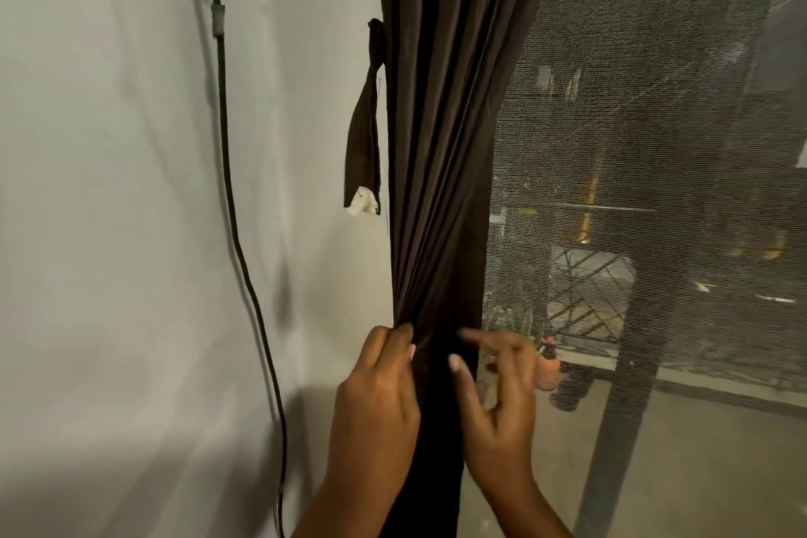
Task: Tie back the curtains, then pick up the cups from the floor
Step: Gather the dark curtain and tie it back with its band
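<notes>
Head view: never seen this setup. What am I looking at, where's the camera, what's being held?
There is no robot here. A camera worn on a person's head looks forward and down at their two bare hands. The left hand grips the gathered dark brown curtain, bunched beside a light wall. The right hand is at the curtain's other side with its fingers partly spread; its hold is blurred. A matching tie-back strap hangs loose on the wall, unused. A cable runs down the wall. A mesh screen covers the window.

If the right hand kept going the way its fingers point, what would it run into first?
The right hand points up and left, so its fingers would probably press first into the gathered dark curtain, right beside them. Depth is unclear, though.
</notes>
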